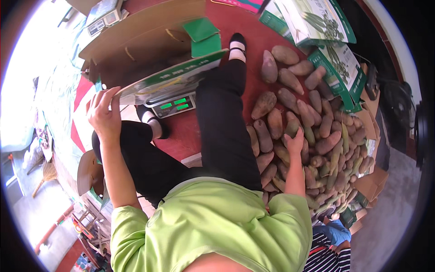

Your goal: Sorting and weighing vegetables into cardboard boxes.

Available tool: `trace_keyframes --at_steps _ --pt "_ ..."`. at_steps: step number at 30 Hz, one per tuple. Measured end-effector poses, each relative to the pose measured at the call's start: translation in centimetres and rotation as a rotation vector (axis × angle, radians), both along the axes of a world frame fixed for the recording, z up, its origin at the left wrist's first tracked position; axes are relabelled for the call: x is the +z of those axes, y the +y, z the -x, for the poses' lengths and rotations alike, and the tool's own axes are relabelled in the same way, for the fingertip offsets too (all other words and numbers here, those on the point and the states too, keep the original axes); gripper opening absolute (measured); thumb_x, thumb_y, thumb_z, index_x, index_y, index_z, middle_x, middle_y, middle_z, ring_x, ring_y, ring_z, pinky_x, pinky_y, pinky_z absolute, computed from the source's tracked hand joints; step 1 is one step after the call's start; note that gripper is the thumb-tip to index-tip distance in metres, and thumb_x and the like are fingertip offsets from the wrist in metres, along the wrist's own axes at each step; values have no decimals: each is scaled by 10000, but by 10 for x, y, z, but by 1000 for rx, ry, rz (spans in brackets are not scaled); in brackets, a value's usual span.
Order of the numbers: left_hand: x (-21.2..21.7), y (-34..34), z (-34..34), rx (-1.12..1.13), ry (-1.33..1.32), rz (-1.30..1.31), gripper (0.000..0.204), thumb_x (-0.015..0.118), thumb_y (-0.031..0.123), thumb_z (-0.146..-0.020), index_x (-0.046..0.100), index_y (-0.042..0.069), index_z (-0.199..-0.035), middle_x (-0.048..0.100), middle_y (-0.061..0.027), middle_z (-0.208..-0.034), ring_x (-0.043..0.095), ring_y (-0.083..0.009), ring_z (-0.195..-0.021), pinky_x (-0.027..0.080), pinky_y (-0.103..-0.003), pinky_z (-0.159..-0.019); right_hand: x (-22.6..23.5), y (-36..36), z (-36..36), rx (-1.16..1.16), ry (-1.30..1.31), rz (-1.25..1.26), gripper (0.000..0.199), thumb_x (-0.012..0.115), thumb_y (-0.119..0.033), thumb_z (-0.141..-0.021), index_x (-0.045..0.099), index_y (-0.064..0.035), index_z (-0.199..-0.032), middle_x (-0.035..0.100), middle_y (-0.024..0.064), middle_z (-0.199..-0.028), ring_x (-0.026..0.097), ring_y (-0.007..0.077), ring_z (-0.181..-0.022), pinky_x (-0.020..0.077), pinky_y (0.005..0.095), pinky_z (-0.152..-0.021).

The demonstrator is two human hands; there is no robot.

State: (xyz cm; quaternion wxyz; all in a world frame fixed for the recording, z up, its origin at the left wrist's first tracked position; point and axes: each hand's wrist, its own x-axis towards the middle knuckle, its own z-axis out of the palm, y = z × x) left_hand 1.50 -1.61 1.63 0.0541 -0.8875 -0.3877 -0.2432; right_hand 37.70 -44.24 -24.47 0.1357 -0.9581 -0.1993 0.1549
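An open cardboard box (pixel 176 75) with a green and white printed side stands on a digital scale (pixel 174 106) with lit green digits. My left hand (pixel 104 111) is closed on the near left corner of the box's wall, thumb and fingers pinching the edge. To my right is a large heap of thick, long root vegetables (pixel 326 140), dull purple-brown with some greenish ones. My right hand (pixel 295 141) reaches into the heap, its fingers round a root vegetable (pixel 291 128); its lower end is hidden by the hand. The box's inside is dark, its contents hard to make out.
Printed white and green cartons (pixel 340 68) stand at the far right behind the heap. A second scale (pixel 105 20) sits at the far left. Red sheeting (pixel 181 140) covers the floor between my legs. Another person in a striped top (pixel 328 251) is at the lower right.
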Motion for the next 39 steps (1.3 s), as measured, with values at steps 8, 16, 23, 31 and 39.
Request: trace_keyframes --at_steps 8,16,23,31,39 --pt "-2 7 7 14 -13 30 117 626 85 -770 675 119 -871 635 -15 -809 608 -197 -803 410 -345 -789 167 162 -2 16 377 -963 467 663 -10 -779 471 8 -1205 549 94 -1132 544 166 -1016 445 309 -885" --pt "-2 12 4 -45 -19 -8 154 651 94 -755 684 139 -899 648 -25 -840 617 -214 -831 431 -347 -784 316 308 58 583 531 -1311 333 696 -70 -755 570 12 -1053 640 135 -1014 624 222 -935 461 313 -852" --pt "-14 18 19 -65 -11 31 118 611 121 -839 674 98 -937 666 -50 -858 633 -244 -780 481 -339 -694 286 403 162 771 -150 -810 536 778 -318 -646 555 -23 -1034 594 143 -999 563 300 -971 447 413 -796" --pt "-12 18 21 -55 27 38 127 606 141 -848 671 92 -945 678 -46 -902 639 -227 -785 471 -325 -722 253 393 174 757 -289 -855 125 612 -184 -748 658 -116 -842 641 44 -828 589 212 -849 425 360 -729" --pt "-15 20 15 -82 7 16 119 622 173 -844 670 119 -939 678 -23 -897 636 -216 -771 465 -319 -710 209 290 107 443 -411 -1304 241 685 -66 -659 614 -124 -882 602 38 -895 554 267 -878 414 396 -755"
